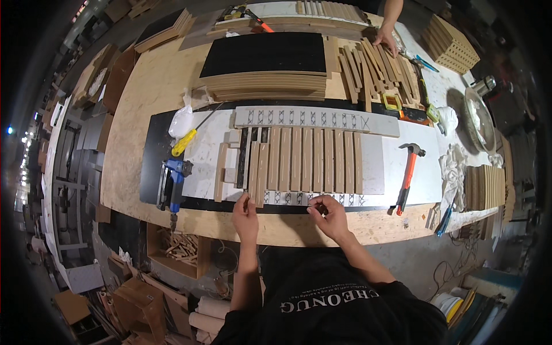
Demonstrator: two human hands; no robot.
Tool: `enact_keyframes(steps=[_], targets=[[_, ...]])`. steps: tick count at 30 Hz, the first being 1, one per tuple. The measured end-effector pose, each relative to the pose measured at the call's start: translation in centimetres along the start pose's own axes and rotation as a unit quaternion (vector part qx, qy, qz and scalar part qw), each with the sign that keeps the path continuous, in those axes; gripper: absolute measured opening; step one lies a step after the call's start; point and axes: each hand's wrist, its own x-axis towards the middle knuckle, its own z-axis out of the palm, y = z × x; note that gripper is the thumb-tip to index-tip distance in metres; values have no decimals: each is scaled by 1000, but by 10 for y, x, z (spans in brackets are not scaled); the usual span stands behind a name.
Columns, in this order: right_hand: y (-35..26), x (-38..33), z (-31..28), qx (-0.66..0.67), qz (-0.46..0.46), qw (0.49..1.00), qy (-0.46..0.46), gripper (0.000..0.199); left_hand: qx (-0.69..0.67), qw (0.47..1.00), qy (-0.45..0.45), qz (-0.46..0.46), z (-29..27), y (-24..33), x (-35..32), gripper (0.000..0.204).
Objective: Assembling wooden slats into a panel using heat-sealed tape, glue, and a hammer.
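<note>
My left hand (246,215) is closed at the near end of a brown wooden strip (253,172), pinching it with thumb and fingers. Beside that strip, a row of similar strips (307,160) lies parallel between two pale boards with inked cross marks, the far board (316,119) and the near one (345,199). Just in front of the near board, my right hand (329,217) is held with curled fingers, thumb close to forefinger; what sits between them, if anything, is too small to tell. A separate strip (221,171) lies at the row's left.
A claw hammer (409,172) lies right; a blue nail gun (174,179) and yellow-handled screwdriver (184,142) lie left. Behind stand black-topped panels (264,54) and loose strips (374,69), which another person's hand (388,39) touches. A box of offcuts (179,248) sits below the table's edge.
</note>
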Motion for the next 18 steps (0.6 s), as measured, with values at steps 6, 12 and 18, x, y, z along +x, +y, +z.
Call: enact_keyframes(steps=[6, 12, 18], targets=[[4, 1, -3, 23, 0, 1000, 21, 13, -300, 946, -18, -122, -6, -7, 4, 29], [3, 2, 1, 40, 3, 999, 4, 13, -274, 952, 18, -135, -5, 3, 16, 23], [3, 0, -2, 29, -9, 1000, 9, 13, 140, 981, 105, 88, -44, -5, 26, 28]])
